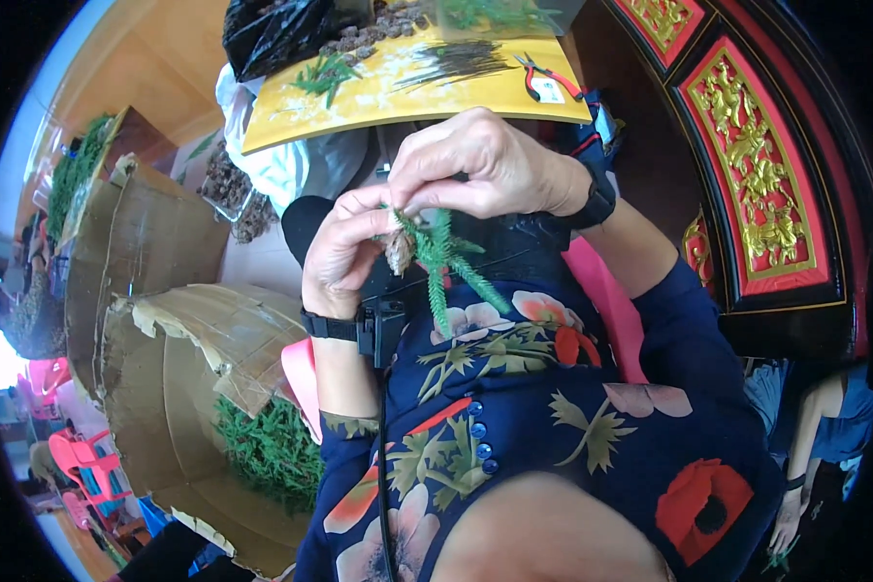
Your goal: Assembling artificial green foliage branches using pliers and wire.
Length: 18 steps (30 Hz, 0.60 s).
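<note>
In front of my chest, my left hand (344,242) is closed, its thumb and fingers pinching the top end of a green artificial pine sprig (441,257). A pale brown pine cone (399,252) hangs at that same end, just under my left fingertips. My right hand (485,165) comes in from above, thumb and fingers pressed together in a pinch that meets the left fingertips at the sprig's top. What lies inside the right pinch is hidden by the fingers. The sprig's branches spread downward over my floral top.
Beyond my hands stands a yellow table (359,116) with dark thin wires (456,60), red-handled pliers (558,85), a loose sprig (325,78), pine cones (378,29) and a black bag (272,34). An open cardboard box (179,417) at left holds greenery (267,451). Another person's arm (810,436) shows at right.
</note>
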Each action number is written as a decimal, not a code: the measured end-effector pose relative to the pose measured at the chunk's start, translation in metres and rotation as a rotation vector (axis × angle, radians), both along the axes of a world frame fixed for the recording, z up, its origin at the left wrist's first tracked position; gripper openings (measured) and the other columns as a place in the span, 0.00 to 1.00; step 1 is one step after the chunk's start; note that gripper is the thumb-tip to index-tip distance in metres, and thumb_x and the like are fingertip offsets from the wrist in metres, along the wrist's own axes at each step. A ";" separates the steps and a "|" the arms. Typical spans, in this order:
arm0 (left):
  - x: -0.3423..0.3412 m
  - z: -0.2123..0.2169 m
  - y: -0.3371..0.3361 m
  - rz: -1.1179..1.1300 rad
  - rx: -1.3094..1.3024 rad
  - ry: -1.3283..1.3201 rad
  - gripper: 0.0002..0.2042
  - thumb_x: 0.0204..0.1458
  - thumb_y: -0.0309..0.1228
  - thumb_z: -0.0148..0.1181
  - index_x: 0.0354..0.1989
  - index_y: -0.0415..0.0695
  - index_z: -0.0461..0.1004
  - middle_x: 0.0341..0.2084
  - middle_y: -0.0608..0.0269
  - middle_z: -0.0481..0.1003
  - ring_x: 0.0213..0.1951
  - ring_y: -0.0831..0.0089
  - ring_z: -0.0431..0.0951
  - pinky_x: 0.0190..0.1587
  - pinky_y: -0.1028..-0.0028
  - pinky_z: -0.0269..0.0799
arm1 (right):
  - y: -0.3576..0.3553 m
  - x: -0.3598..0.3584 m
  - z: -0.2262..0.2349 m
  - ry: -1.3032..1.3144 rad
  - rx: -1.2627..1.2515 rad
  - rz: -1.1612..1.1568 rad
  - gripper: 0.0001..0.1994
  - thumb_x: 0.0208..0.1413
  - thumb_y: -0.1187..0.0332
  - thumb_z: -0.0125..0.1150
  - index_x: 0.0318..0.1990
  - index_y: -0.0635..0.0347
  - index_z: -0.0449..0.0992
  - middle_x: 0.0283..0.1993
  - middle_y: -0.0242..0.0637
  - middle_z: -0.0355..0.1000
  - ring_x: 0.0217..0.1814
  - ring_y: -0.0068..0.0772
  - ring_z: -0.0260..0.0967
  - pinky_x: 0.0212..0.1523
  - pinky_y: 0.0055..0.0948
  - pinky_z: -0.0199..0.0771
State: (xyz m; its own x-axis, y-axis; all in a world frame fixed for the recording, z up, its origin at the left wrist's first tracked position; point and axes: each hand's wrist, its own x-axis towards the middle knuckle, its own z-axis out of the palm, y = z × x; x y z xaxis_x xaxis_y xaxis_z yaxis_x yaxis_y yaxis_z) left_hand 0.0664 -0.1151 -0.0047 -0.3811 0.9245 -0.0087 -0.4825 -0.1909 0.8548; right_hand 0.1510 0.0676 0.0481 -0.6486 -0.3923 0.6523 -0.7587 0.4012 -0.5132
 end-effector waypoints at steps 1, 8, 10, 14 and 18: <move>0.001 0.001 -0.001 0.042 -0.015 0.012 0.07 0.45 0.25 0.59 0.33 0.39 0.76 0.21 0.71 0.70 0.25 0.82 0.69 0.31 0.82 0.64 | -0.002 0.000 -0.001 -0.025 0.001 -0.032 0.04 0.45 0.79 0.59 0.31 0.65 0.77 0.29 0.39 0.74 0.31 0.33 0.72 0.33 0.25 0.71; 0.014 0.008 0.016 0.502 -0.181 0.695 0.05 0.43 0.23 0.61 0.28 0.35 0.76 0.21 0.71 0.69 0.24 0.84 0.67 0.29 0.83 0.60 | -0.010 0.004 -0.007 -0.215 0.012 -0.477 0.05 0.46 0.79 0.56 0.32 0.65 0.76 0.28 0.37 0.73 0.28 0.33 0.72 0.30 0.26 0.70; 0.024 0.010 0.023 0.706 -0.251 0.932 0.03 0.43 0.21 0.61 0.27 0.34 0.76 0.21 0.72 0.68 0.24 0.84 0.65 0.29 0.83 0.59 | -0.008 0.002 -0.012 -0.384 -0.138 -0.554 0.07 0.46 0.79 0.56 0.34 0.65 0.76 0.26 0.36 0.73 0.27 0.33 0.72 0.29 0.27 0.70; 0.018 0.006 0.020 0.615 -0.148 0.524 0.03 0.43 0.22 0.60 0.27 0.36 0.77 0.21 0.73 0.67 0.25 0.85 0.66 0.30 0.84 0.58 | 0.001 -0.001 -0.007 -0.279 -0.039 -0.404 0.08 0.46 0.78 0.58 0.36 0.63 0.76 0.28 0.35 0.73 0.29 0.32 0.72 0.31 0.27 0.70; 0.005 0.007 0.011 0.392 -0.134 0.303 0.03 0.44 0.23 0.59 0.28 0.38 0.76 0.22 0.73 0.68 0.26 0.84 0.66 0.32 0.84 0.58 | 0.016 -0.010 -0.009 -0.024 0.065 -0.134 0.09 0.46 0.77 0.60 0.37 0.62 0.77 0.31 0.37 0.73 0.33 0.33 0.72 0.33 0.27 0.70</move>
